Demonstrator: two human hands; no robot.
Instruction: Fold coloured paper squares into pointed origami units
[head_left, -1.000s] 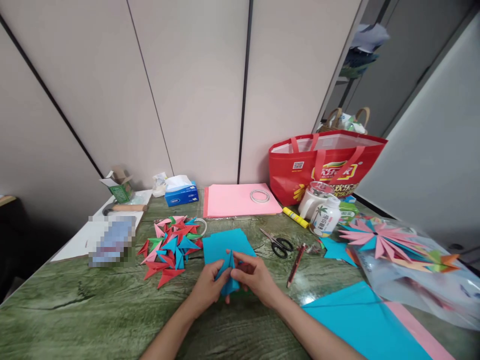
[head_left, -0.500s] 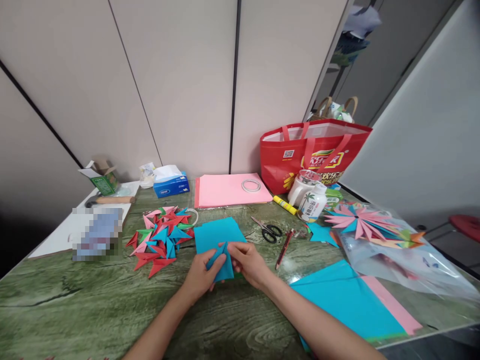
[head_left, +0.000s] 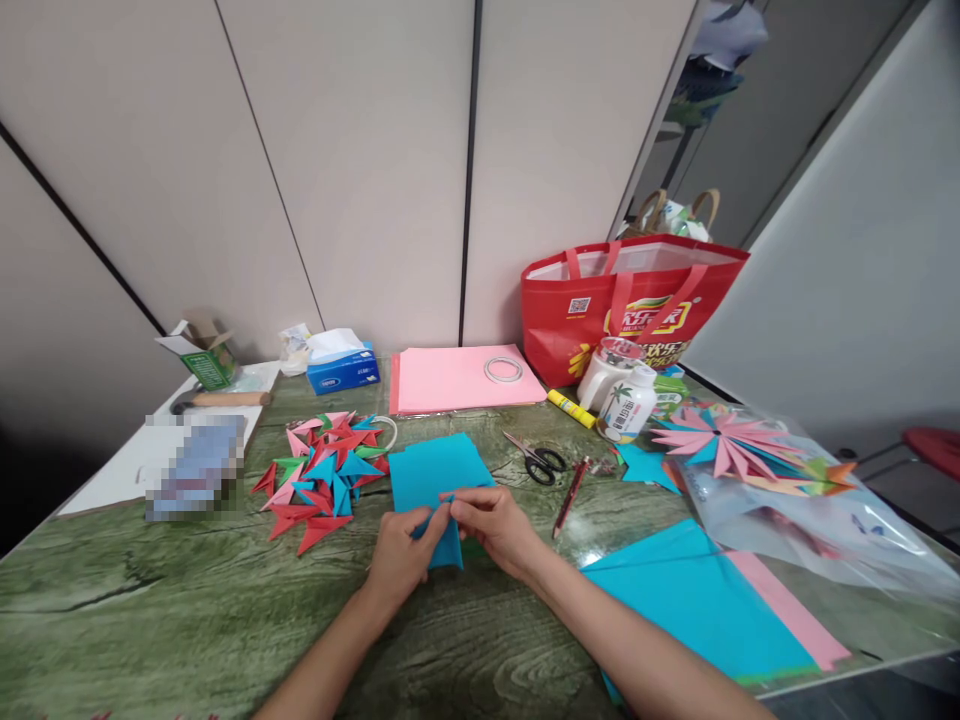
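A small sheet of blue paper, partly folded, is held between my two hands above the table. My left hand grips its left side, thumb on top and fingers underneath. My right hand pinches the paper's upper edge, its thumb and forefinger close to my left thumb. The fold itself is mostly hidden by my fingers. Just behind my hands lies a stack of blue paper sheets. Left of it is a heap of folded paper pieces in red, pink, blue and green.
Scissors, a pencil and a yellow glue stick lie to the right. Blue sheets cover the front right. Pink paper, a tissue box and a red bag stand along the back.
My right thumb and forefinger have shifted slightly left and down along the paper's top. The raised blue point between my hands is now folded down or covered by my fingers.
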